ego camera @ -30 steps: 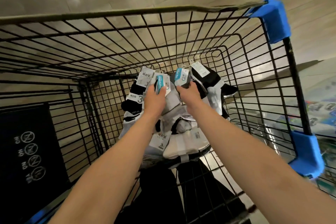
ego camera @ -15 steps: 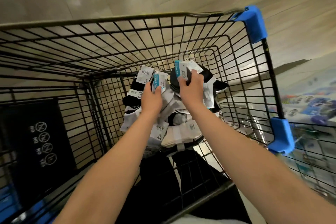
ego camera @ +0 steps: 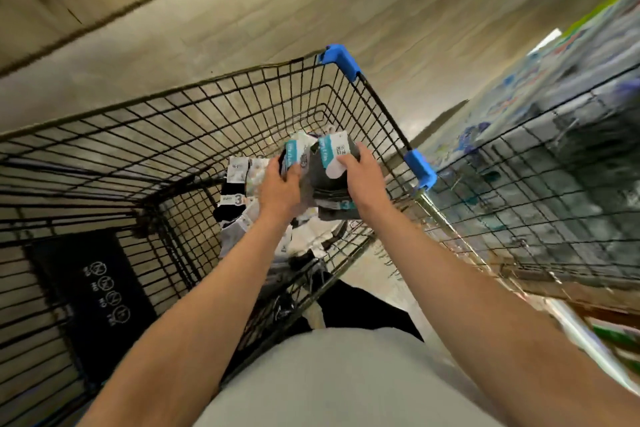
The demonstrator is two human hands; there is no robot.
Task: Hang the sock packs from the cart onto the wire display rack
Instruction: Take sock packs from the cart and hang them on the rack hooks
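Note:
My left hand [ego camera: 281,187] grips a sock pack with a teal and white card [ego camera: 292,158], lifted above the pile. My right hand [ego camera: 363,180] holds a dark grey sock pack [ego camera: 329,184] by its teal and white header card; a "3" label shows at its lower end. Both packs are raised over the black wire cart [ego camera: 194,104]. Several more sock packs, black and white ones [ego camera: 239,198], lie in a heap on the cart's floor. The wire display rack [ego camera: 540,163] stands to the right, blurred, with packaged goods behind its grid.
The cart has blue plastic corner guards [ego camera: 341,57] and a black sign panel [ego camera: 93,291] on its left end. Wood-look flooring lies beyond the cart. A shelf edge with green items [ego camera: 616,336] shows at lower right. My grey shirt fills the bottom.
Both hands rose out of the pile, each lifting a sock pack. The view swung to the right, bringing the wire rack into sight.

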